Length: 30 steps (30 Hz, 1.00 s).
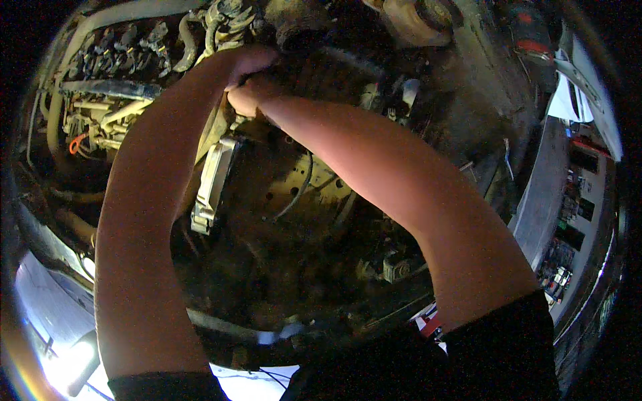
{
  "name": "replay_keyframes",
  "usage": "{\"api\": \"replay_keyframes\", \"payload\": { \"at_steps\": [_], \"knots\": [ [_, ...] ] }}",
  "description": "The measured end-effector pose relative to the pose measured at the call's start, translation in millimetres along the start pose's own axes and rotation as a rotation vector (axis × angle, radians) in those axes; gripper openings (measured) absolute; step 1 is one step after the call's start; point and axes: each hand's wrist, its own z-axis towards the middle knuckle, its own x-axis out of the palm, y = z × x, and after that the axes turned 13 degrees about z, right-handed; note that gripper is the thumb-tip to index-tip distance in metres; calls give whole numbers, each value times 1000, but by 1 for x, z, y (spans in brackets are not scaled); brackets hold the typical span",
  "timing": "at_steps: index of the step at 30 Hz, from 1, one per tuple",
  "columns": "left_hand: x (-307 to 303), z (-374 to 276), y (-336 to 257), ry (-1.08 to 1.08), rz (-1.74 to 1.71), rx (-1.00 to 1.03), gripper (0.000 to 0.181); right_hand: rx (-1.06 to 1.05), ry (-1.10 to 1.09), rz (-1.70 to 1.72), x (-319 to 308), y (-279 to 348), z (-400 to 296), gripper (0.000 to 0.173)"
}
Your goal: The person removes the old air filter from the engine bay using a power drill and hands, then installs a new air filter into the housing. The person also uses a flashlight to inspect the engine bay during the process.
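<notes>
Both my arms reach over a car's engine bay to the side of the engine at the top middle. My left hand (pixel 256 59) is stretched into the dark space below a cluster of hoses and wiring (pixel 228 22); its fingers are lost in shadow. Just below it, my right hand (pixel 244 100) is bent beside the engine, close to or touching my left wrist. What either hand touches is hidden. A ribbed light metal part (pixel 213 185) stands below the hands, and a perforated metal bracket (pixel 321 178) lies right of it.
The engine (pixel 110 110) with an orange dipstick loop (pixel 77 144) fills the upper left. A dark cable (pixel 302 193) crosses the bracket. A bright work lamp (pixel 83 361) shines at the lower left. Car body panels (pixel 539 185) edge the bay at right, with shelves of items (pixel 567 235) beyond.
</notes>
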Motion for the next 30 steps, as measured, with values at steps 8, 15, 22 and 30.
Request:
{"api": "replay_keyframes", "payload": {
  "at_steps": [8,15,22,30],
  "knots": [
    [-3,-29,-40,275,-166,0,44,-21,-67,-13,-5,14,-12,37],
    [6,-3,-28,81,-11,170,40,-27,-68,-13,-13,4,-18,36],
    [19,0,-17,-5,31,241,37,39,-227,-56,-24,17,-40,28],
    [14,2,3,-24,49,271,36,17,-69,-169,-22,-9,-36,43]
  ]
}}
